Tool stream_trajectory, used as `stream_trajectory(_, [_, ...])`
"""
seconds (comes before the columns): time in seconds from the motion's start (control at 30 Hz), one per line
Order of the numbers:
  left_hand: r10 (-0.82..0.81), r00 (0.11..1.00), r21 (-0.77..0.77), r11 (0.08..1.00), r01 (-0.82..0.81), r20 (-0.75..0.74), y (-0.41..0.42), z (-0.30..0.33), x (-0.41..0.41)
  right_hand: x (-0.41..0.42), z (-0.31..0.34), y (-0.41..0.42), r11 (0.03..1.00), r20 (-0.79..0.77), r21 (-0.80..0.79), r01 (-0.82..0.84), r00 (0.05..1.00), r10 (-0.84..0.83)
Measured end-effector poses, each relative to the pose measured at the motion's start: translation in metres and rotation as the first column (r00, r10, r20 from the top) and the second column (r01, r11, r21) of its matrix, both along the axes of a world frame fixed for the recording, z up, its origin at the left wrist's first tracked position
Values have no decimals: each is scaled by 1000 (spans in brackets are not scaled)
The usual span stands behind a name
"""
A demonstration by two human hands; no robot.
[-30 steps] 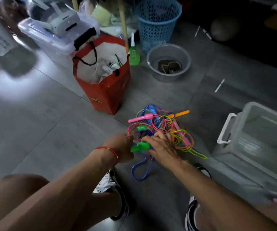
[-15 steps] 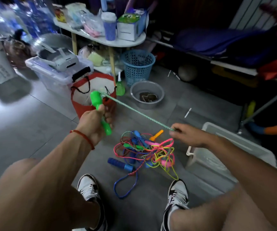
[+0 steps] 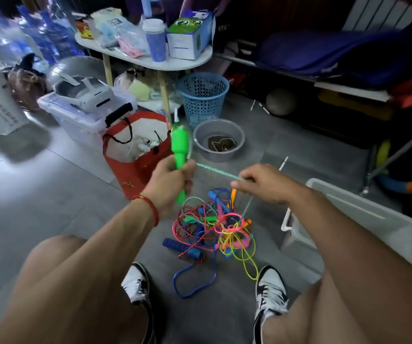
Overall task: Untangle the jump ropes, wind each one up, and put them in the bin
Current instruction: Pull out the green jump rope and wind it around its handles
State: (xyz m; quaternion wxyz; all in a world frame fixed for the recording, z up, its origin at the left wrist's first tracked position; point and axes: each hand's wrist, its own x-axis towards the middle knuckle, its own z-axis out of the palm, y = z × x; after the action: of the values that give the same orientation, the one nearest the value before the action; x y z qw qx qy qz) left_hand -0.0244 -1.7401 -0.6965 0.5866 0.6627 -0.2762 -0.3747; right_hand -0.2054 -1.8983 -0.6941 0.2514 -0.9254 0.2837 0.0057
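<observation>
- The left hand has its grip curled round a green handle, held nearly upright above the floor, thick end up
- A green-and-white cord runs from by that hand across to the right hand, whose fingers pinch it; the cord looks taut between the two grips
- Below the right hand the same cord drops down into the tangle of jump ropes
- That tangle lies on the grey tiled floor between the person's two shoes, with pink, yellow, blue and orange strands mixed together
- A blue handle lies at the near left edge of the pile, and a blue loop trails toward the left shoe
- The clear plastic bin stands on the floor just right of the pile, partly behind the right forearm
- A red paper bag and a grey bowl stand beyond the hands
</observation>
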Motion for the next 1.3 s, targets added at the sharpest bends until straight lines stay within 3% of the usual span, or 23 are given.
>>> stream_trajectory(0.07, [183,982,-17,983,-184,-52,-1,8,28,-16,-18,-25,999,-364,44,-3,931,19])
stream_trajectory(0.13, [304,952,17,953,-304,-35,1,10,50,-23,-30,-41,998,-458,58,24,889,5])
stream_trajectory(0.17, [333,943,68,941,-332,2,2,6,57,-22,-30,-44,995,-386,87,48,922,-11])
stream_trajectory(0.23, [278,953,272,914,-301,118,4,-9,64,-15,-21,-41,967,-60,234,99,994,-87])
stream_trajectory(0.3, [140,978,453,870,-195,151,6,-25,59,-4,2,-29,942,240,327,69,959,-154])
stream_trajectory(0.33, [91,983,510,845,-159,157,6,-33,54,0,15,-22,960,320,278,41,938,-132])
stream_trajectory(0.4, [55,981,563,813,-152,186,10,-41,42,9,31,-8,987,379,158,-41,925,-22])
stream_trajectory(0.5, [-78,963,637,763,-109,258,20,-43,28,18,37,15,977,334,173,-127,941,63])
stream_trajectory(0.63, [-363,930,783,596,181,62,52,-47,12,27,34,36,983,279,98,-156,952,124])
stream_trajectory(0.77, [-612,789,837,403,371,-56,92,-78,-15,28,33,47,978,229,81,-193,959,170])
stream_trajectory(0.83, [-728,676,857,274,437,-112,105,-89,-25,27,32,53,973,181,99,-210,965,190])
stream_trajectory(0.87, [-787,601,858,206,470,-140,110,-95,-28,27,32,56,970,161,106,-218,967,200])
stream_trajectory(0.93, [-928,346,897,32,441,-136,118,-97,-33,28,30,61,962,122,137,-236,968,220])
stream_trajectory(0.97, [-962,249,916,-3,401,-112,123,-100,-34,28,30,64,951,107,178,-254,965,238])
stream_trajectory(1.0, [-980,192,929,23,371,-52,125,-106,-33,27,28,67,935,90,226,-272,962,258])
stream_trajectory(1.03, [-957,289,915,111,387,-6,125,-103,-33,27,27,71,919,72,265,-291,957,282])
stream_trajectory(1.07, [-893,439,849,305,432,98,121,-103,-31,26,24,75,907,53,288,-307,951,305])
stream_trajectory(1.13, [-678,724,544,658,521,128,106,-87,-30,25,18,81,899,32,288,-329,942,335])
stream_trajectory(1.17, [-628,776,363,739,567,66,97,-75,-30,25,15,83,900,38,279,-336,940,339])
stream_trajectory(1.23, [-621,783,166,772,613,-1,87,-57,-33,24,6,85,907,66,271,-323,946,318])
stream_trajectory(1.3, [-607,793,163,789,592,54,88,-52,-33,22,-4,79,919,43,253,-302,953,301])
